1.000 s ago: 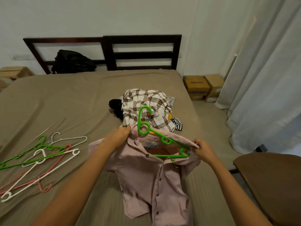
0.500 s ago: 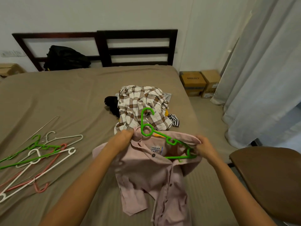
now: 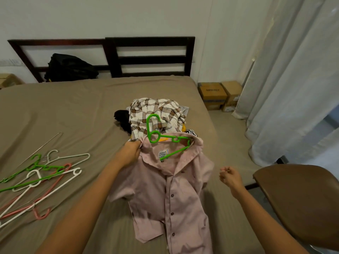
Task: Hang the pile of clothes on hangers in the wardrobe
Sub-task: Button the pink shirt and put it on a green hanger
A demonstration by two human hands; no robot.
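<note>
A bedroom with pale walls, seen from above by a person standing at the foot of a bed (image 3: 73,110) covered in a taupe sheet. A pink button-up shirt (image 3: 165,189) lies face up on the sheet directly in front of them, collar away from the viewer.

A green plastic hanger (image 3: 175,152) sits in the shirt's open neck. Its hook points away from the viewer, and its long axis runs across the collar from side to side. The right end is tucked into the shirt's right shoulder. The left end is hidden by cloth.

The left hand (image 3: 131,153) grips the collar at the shirt's left shoulder, fingers closed on the fabric, just left of the hanger's neck. The right hand (image 3: 230,177) hovers right of the shirt and apart from it, fingers curled in and holding nothing. The left hand is much the nearer to the hanger, so seating that shoulder probably falls to it.

Just beyond the shirt's collar is the remaining pile, topped by a brown-and-white checked shirt (image 3: 156,110). Well left of the shirt lie spare hangers (image 3: 42,173) in green, white and pink. To its right stands a brown chair (image 3: 302,198). No wardrobe is in view.
</note>
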